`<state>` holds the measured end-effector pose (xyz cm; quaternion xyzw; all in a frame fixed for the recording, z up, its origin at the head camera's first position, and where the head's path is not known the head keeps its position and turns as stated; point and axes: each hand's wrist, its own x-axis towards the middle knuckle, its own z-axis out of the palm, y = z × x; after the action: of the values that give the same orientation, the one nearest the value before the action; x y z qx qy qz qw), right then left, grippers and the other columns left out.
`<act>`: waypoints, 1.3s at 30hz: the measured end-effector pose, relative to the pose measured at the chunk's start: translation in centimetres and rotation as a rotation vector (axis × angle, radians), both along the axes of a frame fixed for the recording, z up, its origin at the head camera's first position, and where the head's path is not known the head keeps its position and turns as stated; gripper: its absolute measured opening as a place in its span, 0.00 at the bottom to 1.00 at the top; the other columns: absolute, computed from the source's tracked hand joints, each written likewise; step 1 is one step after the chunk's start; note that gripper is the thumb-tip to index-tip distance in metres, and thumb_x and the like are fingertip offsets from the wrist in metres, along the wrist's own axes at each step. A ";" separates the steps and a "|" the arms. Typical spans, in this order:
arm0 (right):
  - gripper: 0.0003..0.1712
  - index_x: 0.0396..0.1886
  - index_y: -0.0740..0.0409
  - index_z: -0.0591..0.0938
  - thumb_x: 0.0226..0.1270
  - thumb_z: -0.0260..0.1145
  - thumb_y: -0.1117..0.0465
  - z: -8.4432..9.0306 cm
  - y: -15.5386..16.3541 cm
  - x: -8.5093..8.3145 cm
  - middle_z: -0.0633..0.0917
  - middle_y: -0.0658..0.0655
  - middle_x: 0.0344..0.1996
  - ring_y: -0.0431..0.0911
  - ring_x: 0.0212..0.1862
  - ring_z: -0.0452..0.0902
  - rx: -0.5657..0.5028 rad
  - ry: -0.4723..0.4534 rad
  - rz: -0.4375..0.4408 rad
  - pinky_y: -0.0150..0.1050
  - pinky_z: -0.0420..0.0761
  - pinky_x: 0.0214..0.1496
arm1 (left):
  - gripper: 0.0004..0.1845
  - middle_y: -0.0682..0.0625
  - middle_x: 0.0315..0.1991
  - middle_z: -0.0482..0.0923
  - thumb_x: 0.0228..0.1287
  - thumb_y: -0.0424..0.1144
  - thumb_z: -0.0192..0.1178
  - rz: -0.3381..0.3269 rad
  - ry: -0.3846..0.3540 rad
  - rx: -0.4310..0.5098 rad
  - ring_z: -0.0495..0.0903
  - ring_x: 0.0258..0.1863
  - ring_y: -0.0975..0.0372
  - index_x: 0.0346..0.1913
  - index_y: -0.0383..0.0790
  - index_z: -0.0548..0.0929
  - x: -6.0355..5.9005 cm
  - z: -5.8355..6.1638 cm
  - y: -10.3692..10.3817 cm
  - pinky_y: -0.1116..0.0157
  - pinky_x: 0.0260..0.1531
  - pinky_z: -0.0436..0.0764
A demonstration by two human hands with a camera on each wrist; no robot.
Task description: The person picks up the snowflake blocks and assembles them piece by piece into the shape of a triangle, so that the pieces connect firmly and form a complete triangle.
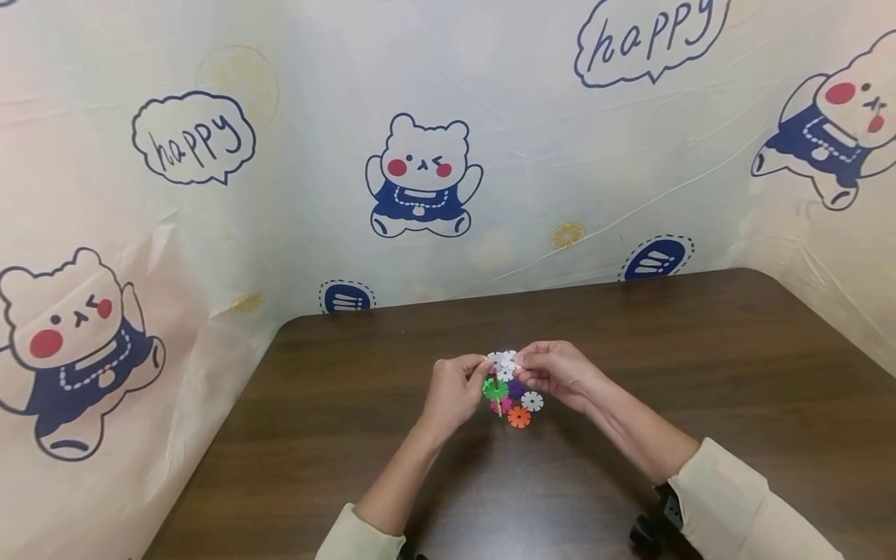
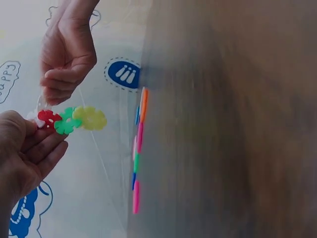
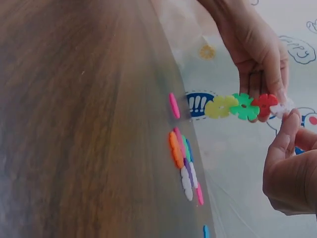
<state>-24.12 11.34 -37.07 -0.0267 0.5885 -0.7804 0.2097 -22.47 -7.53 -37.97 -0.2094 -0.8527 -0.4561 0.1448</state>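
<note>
My left hand (image 1: 451, 389) pinches a short chain of interlocked plastic snowflake discs near its upper end. From top to bottom the chain runs from a white disc (image 3: 281, 107) to a red disc (image 3: 266, 104), a green disc (image 3: 244, 106) and a yellow disc (image 3: 221, 106). The right hand (image 1: 560, 372) faces it, thumb and fingertips pinching at the white end. Both hands are raised above the table, and the chain hangs nearly edge-on in the head view. Fingertips partly hide the white end, so how the pieces there join cannot be told.
Loose discs lie on the brown table (image 1: 315, 435) beneath the hands, among them an orange disc (image 1: 519, 418), a white disc (image 1: 532, 401) and a purple disc (image 1: 516, 389). A printed curtain (image 1: 308, 155) stands behind the table's back edge.
</note>
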 end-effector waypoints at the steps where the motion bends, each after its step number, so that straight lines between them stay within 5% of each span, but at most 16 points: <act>1: 0.06 0.30 0.64 0.78 0.66 0.56 0.73 0.0 0.1 -0.1 0.82 0.53 0.20 0.37 0.22 0.78 -0.001 0.000 0.005 0.27 0.79 0.28 | 0.08 0.43 0.25 0.83 0.65 0.31 0.58 -0.002 -0.007 0.002 0.72 0.16 0.66 0.35 0.29 0.86 0.0 0.1 0.0 0.73 0.16 0.72; 8: 0.13 0.37 0.67 0.78 0.73 0.55 0.60 0.6 0.9 -0.8 0.83 0.54 0.23 0.40 0.24 0.79 0.049 0.099 0.048 0.29 0.80 0.31 | 0.10 0.41 0.31 0.85 0.65 0.34 0.59 0.003 -0.075 0.116 0.77 0.20 0.63 0.37 0.28 0.86 -0.3 1.4 0.0 0.72 0.20 0.75; 12: 0.18 0.43 0.73 0.77 0.73 0.55 0.58 0.1 1.3 -1.4 0.83 0.56 0.24 0.41 0.24 0.78 0.280 0.217 0.105 0.34 0.81 0.31 | 0.11 0.41 0.30 0.85 0.66 0.37 0.59 0.044 -0.144 0.193 0.69 0.15 0.67 0.38 0.30 0.86 -0.2 2.0 -0.2 0.71 0.14 0.67; 17: 0.13 0.42 0.71 0.80 0.67 0.61 0.63 -1.5 1.7 -2.0 0.82 0.57 0.24 0.44 0.24 0.77 0.595 0.359 0.198 0.40 0.82 0.30 | 0.11 0.43 0.27 0.85 0.66 0.38 0.59 0.067 -0.183 0.217 0.62 0.11 0.67 0.38 0.32 0.86 -0.1 2.2 -0.5 0.71 0.11 0.60; 23: 0.04 0.33 0.62 0.83 0.57 0.69 0.66 -2.4 1.8 -2.4 0.79 0.51 0.18 0.42 0.21 0.73 0.884 0.499 0.262 0.36 0.76 0.25 | 0.11 0.45 0.29 0.85 0.67 0.38 0.58 0.046 -0.194 0.224 0.75 0.19 0.64 0.36 0.34 0.86 -0.1 2.3 -0.8 0.71 0.13 0.64; 31: 0.11 0.31 0.59 0.82 0.47 0.76 0.65 -3.1 1.4 -2.7 0.74 0.48 0.17 0.39 0.22 0.67 1.034 0.572 0.314 0.33 0.67 0.26 | 0.11 0.43 0.31 0.85 0.66 0.38 0.59 0.028 -0.199 0.254 0.85 0.33 0.57 0.36 0.33 0.86 -0.2 2.7 -1.2 0.56 0.32 0.81; 39: 0.15 0.25 0.57 0.78 0.43 0.78 0.66 -3.7 1.2 -2.5 0.74 0.48 0.19 0.40 0.25 0.67 1.103 0.633 0.307 0.34 0.68 0.28 | 0.11 0.44 0.31 0.85 0.67 0.37 0.58 0.026 -0.203 0.257 0.85 0.32 0.60 0.38 0.33 0.86 -0.4 2.4 -1.2 0.61 0.30 0.82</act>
<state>-26.63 12.59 -40.77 -0.2273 0.9252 -0.2798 0.1184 -22.90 -8.76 -35.52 -0.1311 -0.8002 -0.5783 0.0895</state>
